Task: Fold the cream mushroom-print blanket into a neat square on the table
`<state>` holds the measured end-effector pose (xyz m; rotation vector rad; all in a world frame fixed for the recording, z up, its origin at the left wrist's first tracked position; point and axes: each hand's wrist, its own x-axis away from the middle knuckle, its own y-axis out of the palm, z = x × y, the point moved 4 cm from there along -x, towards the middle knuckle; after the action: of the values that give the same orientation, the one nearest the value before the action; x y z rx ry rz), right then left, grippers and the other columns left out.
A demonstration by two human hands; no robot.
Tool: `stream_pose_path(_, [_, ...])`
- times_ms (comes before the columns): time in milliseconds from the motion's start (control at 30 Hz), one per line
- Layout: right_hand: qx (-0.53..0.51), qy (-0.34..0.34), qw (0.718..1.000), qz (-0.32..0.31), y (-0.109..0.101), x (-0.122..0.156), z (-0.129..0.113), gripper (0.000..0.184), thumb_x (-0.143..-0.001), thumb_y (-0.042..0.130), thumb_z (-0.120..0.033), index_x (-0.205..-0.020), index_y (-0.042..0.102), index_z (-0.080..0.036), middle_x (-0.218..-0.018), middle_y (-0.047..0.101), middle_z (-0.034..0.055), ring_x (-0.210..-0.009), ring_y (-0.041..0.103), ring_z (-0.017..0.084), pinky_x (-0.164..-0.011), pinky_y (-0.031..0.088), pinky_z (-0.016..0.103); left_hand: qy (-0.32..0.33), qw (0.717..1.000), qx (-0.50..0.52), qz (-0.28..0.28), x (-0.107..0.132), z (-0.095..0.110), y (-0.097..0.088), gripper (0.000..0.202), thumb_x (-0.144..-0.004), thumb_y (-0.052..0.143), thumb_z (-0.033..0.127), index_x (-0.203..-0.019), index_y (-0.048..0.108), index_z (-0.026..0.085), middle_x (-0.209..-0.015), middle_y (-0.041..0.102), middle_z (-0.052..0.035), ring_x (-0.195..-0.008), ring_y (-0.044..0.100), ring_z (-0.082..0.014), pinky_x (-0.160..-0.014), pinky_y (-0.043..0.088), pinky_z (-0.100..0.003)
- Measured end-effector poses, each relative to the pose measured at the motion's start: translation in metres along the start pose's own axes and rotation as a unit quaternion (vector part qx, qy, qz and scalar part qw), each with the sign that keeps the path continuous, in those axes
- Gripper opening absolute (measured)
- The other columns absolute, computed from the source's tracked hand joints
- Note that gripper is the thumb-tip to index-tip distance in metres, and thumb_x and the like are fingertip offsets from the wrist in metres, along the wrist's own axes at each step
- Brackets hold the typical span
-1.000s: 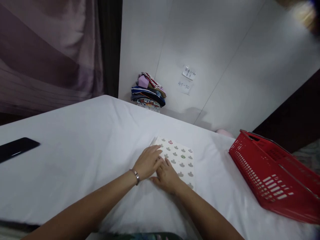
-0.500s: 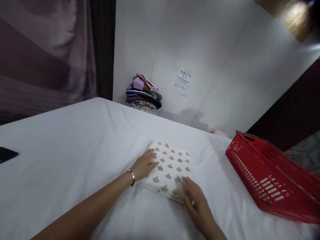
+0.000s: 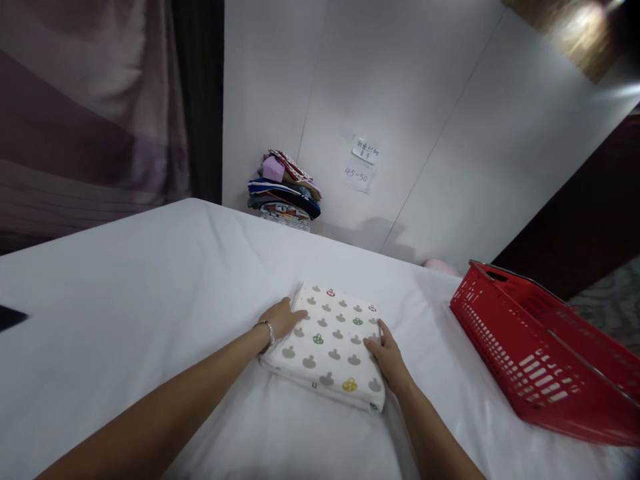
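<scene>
A folded white cloth (image 3: 333,353) with a mushroom print in grey, green, red and yellow lies flat on the white-covered table (image 3: 150,287). My left hand (image 3: 280,319) grips its left edge, thumb on top, with the other fingers hidden at the side or underneath. On the opposite edge my right hand (image 3: 389,357) holds the cloth the same way, its thumb over the print and fingers along the side. A silver bracelet (image 3: 270,333) circles my left wrist.
To the right stands a red plastic basket (image 3: 520,353) with a metal handle. A stack of folded clothes (image 3: 285,187) sits by the back wall. Paper notes (image 3: 361,163) are stuck on that wall. Part of a dark flat object (image 3: 10,317) shows at the left edge.
My right hand has moved from the near right corner up to the cloth's right edge. My left hand has gone from flat on top to gripping the left edge.
</scene>
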<state>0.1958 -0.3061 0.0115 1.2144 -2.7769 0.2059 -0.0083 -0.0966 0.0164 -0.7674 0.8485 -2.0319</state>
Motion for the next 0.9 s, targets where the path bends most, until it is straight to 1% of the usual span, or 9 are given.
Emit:
stream_pose_path(167, [-0.020, -0.075, 0.997, 0.008, 0.005, -0.011, -0.019, 0.090, -0.064, 0.068, -0.034, -0.140, 0.023, -0.020, -0.114, 0.061, 0.0084, -0.093, 0.063, 0.024, -0.074, 0.055, 0.035, 0.024, 0.999, 0.022, 0.025, -0.005, 0.005, -0.010, 0.054, -0.074, 0.047, 0.055, -0.113, 0.049, 0.017, -0.112, 0.062, -0.0132, -0.099, 0.060, -0.0267, -0.074, 0.044, -0.032])
stream_pose_path(300, [-0.040, -0.109, 0.993, 0.017, 0.007, -0.034, -0.034, 0.084, -0.065, 0.067, -0.031, -0.139, 0.027, -0.021, -0.112, 0.062, 0.0069, -0.091, 0.063, 0.021, -0.076, 0.053, 0.033, 0.025, 0.998, 0.027, 0.052, -0.019, 0.015, -0.024, 0.056, -0.075, 0.046, 0.057, -0.115, 0.047, 0.018, -0.113, 0.062, -0.0116, -0.099, 0.060, -0.0251, -0.075, 0.044, -0.030])
stream_pose_path(400, [-0.008, -0.069, 0.997, 0.027, 0.007, -0.056, -0.028, 0.084, -0.064, 0.067, -0.028, -0.138, 0.030, -0.016, -0.104, 0.064, 0.0073, -0.085, 0.064, 0.021, -0.072, 0.053, 0.031, 0.011, 0.998, 0.005, 0.057, -0.029, 0.019, -0.022, 0.059, -0.075, 0.044, 0.058, -0.117, 0.046, 0.017, -0.114, 0.062, -0.0132, -0.101, 0.059, -0.0268, -0.076, 0.044, -0.032])
stream_pose_path(500, [0.075, -0.018, 0.996, 0.038, 0.002, -0.071, -0.014, 0.079, -0.064, 0.067, -0.031, -0.134, 0.037, -0.011, -0.094, 0.066, 0.0082, -0.078, 0.064, 0.021, -0.068, 0.053, 0.031, -0.011, 0.999, -0.006, 0.043, -0.037, 0.015, -0.011, 0.061, -0.075, 0.043, 0.060, -0.116, 0.048, 0.015, -0.113, 0.062, -0.0161, -0.102, 0.059, -0.0297, -0.077, 0.044, -0.035])
stream_pose_path(667, [0.167, -0.041, 0.983, 0.061, -0.011, -0.065, -0.002, 0.069, -0.072, 0.061, -0.043, -0.131, 0.043, -0.013, -0.103, 0.063, 0.0098, -0.081, 0.062, 0.019, -0.070, 0.052, 0.030, -0.019, 0.999, 0.012, 0.036, -0.037, 0.005, -0.012, 0.071, -0.076, 0.040, 0.065, -0.126, 0.041, 0.015, -0.122, 0.057, -0.0140, -0.108, 0.056, -0.0265, -0.081, 0.043, -0.031])
stream_pose_path(733, [0.190, -0.082, 0.976, 0.075, -0.018, -0.050, -0.002, 0.062, -0.076, 0.056, -0.047, -0.128, 0.046, -0.015, -0.112, 0.059, 0.0112, -0.082, 0.062, 0.019, -0.068, 0.052, 0.030, 0.016, 0.998, 0.009, 0.065, -0.027, 0.003, -0.018, 0.069, -0.078, 0.041, 0.061, -0.129, 0.038, 0.016, -0.127, 0.053, -0.0121, -0.109, 0.054, -0.0242, -0.084, 0.043, -0.031])
stream_pose_path(767, [0.202, -0.115, 0.970, 0.077, -0.021, -0.041, -0.002, 0.057, -0.077, 0.054, -0.048, -0.125, 0.049, -0.017, -0.115, 0.057, 0.0112, -0.085, 0.061, 0.020, -0.068, 0.052, 0.031, 0.056, 0.994, 0.000, 0.092, -0.020, 0.005, -0.022, 0.065, -0.079, 0.041, 0.058, -0.129, 0.039, 0.017, -0.129, 0.051, -0.0113, -0.111, 0.053, -0.0236, -0.087, 0.042, -0.031])
stream_pose_path(833, [0.233, -0.199, 0.950, 0.064, -0.023, -0.018, -0.004, 0.047, -0.081, 0.051, -0.046, -0.120, 0.053, -0.020, -0.119, 0.056, 0.0101, -0.095, 0.058, 0.022, -0.074, 0.052, 0.034, 0.166, 0.974, -0.032, 0.150, 0.000, 0.010, -0.026, 0.055, -0.083, 0.040, 0.053, -0.125, 0.044, 0.018, -0.131, 0.048, -0.0097, -0.116, 0.048, -0.0233, -0.094, 0.039, -0.034])
stream_pose_path(900, [0.274, -0.285, 0.918, 0.029, -0.020, 0.005, -0.005, 0.040, -0.084, 0.051, -0.041, -0.119, 0.054, -0.023, -0.122, 0.054, 0.0089, -0.108, 0.052, 0.023, -0.088, 0.047, 0.040, 0.276, 0.944, -0.072, 0.167, 0.019, 0.015, -0.021, 0.047, -0.085, 0.039, 0.049, -0.121, 0.048, 0.020, -0.133, 0.046, -0.0079, -0.123, 0.041, -0.0225, -0.102, 0.032, -0.038])
